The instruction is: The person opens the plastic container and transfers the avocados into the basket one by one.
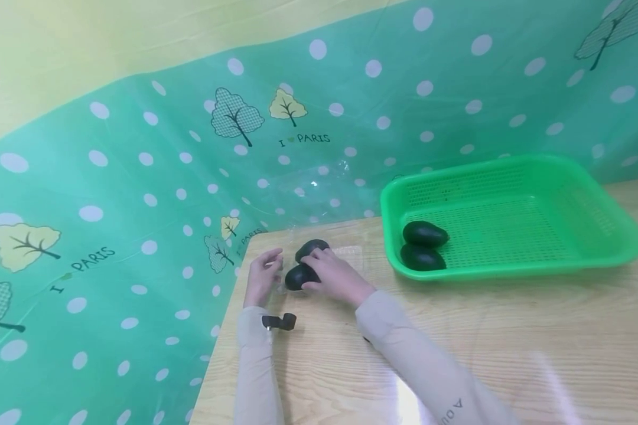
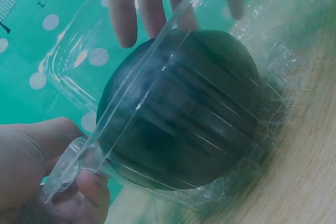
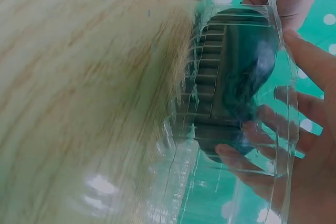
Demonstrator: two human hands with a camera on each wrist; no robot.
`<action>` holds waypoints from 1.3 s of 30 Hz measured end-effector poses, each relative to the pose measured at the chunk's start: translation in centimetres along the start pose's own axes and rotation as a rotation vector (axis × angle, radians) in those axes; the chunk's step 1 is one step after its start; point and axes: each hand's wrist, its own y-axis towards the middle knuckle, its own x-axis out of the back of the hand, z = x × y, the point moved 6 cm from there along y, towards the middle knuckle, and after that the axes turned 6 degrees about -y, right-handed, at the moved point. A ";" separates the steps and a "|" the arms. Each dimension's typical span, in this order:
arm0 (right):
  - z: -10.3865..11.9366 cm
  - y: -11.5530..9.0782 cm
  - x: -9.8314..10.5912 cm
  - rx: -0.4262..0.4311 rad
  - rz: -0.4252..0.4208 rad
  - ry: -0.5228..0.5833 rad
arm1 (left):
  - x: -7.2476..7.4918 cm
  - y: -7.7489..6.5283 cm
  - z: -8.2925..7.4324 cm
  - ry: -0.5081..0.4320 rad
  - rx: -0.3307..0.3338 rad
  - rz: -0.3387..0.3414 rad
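Two dark avocados [image 1: 300, 277] lie side by side in a clear plastic clamshell box [image 1: 349, 255] near the table's left corner. From the left side, my left hand [image 1: 264, 276] pinches the rim of the box; its thumb and fingers [image 2: 93, 187] show at the rim in the left wrist view. My right hand [image 1: 336, 274] reaches over the avocados from the right and partly hides them. Its fingers [image 3: 247, 169] are spread and fairly straight, with fingertips right at the avocado [image 3: 226, 135] in the right wrist view. Through the clear wall, one avocado [image 2: 184, 114] fills the left wrist view.
A green plastic basket [image 1: 510, 273] stands on the table to the right, with two more avocados [image 1: 424, 234] at its left end. The box's transparent lid [image 1: 313, 189] rises behind the hands. A green dotted cloth [image 1: 154, 289] hangs along the back and left of the wooden table [image 1: 324, 366].
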 end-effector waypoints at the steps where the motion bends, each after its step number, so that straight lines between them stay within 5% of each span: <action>1: 0.0 0.0 -0.1 0.000 0.000 -0.001 | 0.0 0.0 0.0 0.000 0.001 0.000; 39: -0.4 1.1 -2.1 -0.105 -0.018 0.112 | -0.2 -0.1 -0.1 -0.034 0.013 0.006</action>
